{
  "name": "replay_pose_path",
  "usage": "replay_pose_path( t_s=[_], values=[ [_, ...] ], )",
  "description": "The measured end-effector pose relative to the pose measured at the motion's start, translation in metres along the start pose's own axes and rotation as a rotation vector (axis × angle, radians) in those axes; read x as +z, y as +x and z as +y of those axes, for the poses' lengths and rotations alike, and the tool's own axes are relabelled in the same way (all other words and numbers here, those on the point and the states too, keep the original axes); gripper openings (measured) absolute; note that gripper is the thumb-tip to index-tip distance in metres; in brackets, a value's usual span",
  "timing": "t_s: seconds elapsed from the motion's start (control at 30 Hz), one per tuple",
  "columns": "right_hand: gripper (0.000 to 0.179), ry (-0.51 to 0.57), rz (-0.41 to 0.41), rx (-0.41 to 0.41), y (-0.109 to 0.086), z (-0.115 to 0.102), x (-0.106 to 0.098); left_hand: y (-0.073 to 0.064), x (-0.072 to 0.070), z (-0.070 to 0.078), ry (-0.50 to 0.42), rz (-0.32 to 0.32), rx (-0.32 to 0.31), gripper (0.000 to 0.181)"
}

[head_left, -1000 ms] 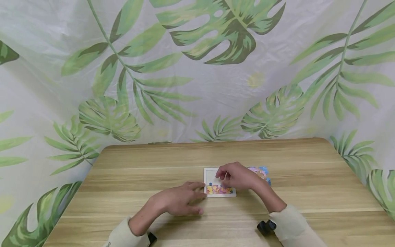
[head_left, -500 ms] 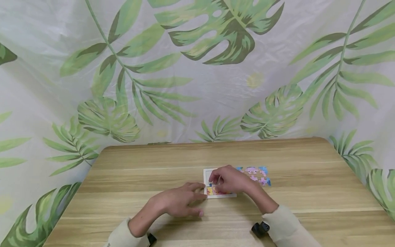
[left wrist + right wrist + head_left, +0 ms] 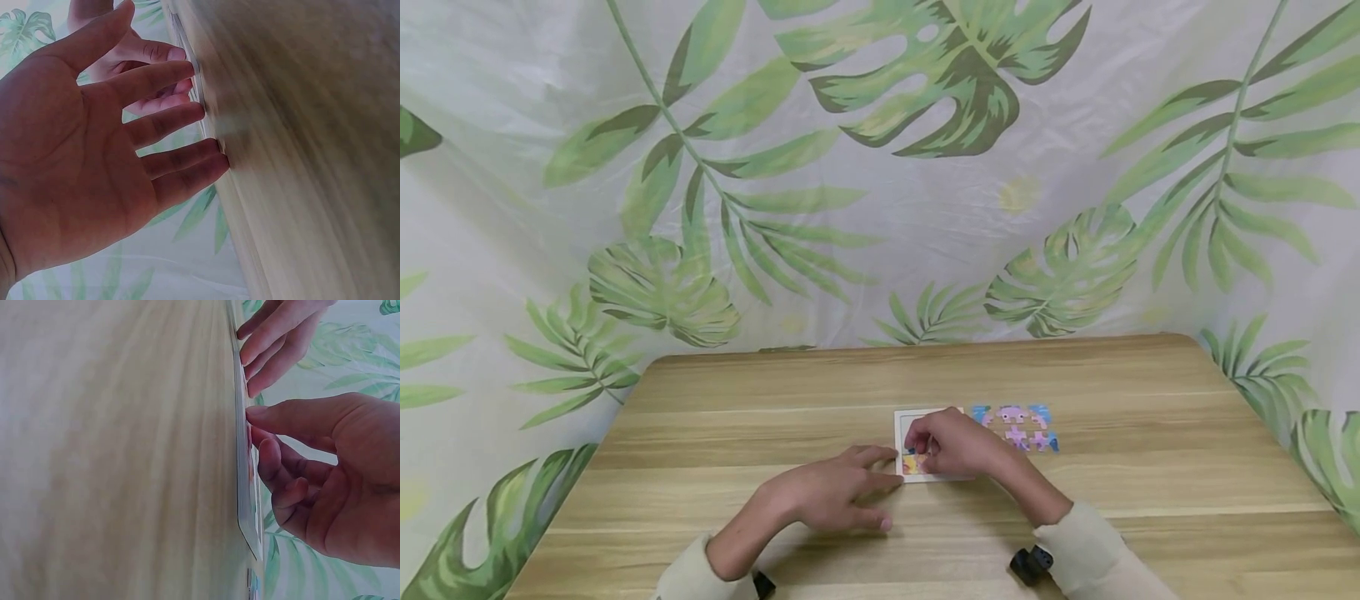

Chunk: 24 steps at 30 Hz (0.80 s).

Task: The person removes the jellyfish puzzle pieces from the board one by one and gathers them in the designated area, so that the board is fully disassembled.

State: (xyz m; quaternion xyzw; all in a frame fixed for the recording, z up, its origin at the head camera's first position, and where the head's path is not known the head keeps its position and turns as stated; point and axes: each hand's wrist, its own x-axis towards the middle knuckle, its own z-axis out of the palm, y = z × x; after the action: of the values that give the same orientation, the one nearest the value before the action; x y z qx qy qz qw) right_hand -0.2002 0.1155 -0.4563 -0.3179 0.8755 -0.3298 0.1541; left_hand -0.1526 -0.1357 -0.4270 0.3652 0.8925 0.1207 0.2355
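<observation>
A small white puzzle tray (image 3: 900, 423) lies on the table, partly covered by my right hand. Yellow and pink puzzle pieces (image 3: 910, 464) show along its near side. My left hand (image 3: 831, 492) rests at the tray's left edge with fingers spread and fairly straight; the left wrist view shows its bare palm (image 3: 81, 156). Over the tray, my right hand (image 3: 958, 443) is bent down, its thumb and fingertips at the pieces. In the right wrist view, that hand's thumb (image 3: 259, 414) touches the tray surface and the other fingers curl beneath; whether a piece is pinched there is hidden.
Several loose pink and blue puzzle pieces (image 3: 1013, 414) lie just right of the tray, close to my right wrist. The wood-grain table (image 3: 760, 383) ends at a leaf-patterned curtain (image 3: 850, 208) behind it.
My right hand has moved left and slightly lower over the tray, uncovering more of the loose pieces on the right. The left hand has stayed nearly still at the tray's left edge.
</observation>
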Motion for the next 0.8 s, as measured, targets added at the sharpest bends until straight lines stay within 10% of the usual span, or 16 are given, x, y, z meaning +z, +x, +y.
replay_pose_path(
  t_s=[0.8],
  values=[
    [0.030,-0.008,0.018,-0.017,-0.0009,0.0011,0.0016,0.0002,-0.0022,0.0030,-0.005,-0.020,-0.017,0.059]
  ],
)
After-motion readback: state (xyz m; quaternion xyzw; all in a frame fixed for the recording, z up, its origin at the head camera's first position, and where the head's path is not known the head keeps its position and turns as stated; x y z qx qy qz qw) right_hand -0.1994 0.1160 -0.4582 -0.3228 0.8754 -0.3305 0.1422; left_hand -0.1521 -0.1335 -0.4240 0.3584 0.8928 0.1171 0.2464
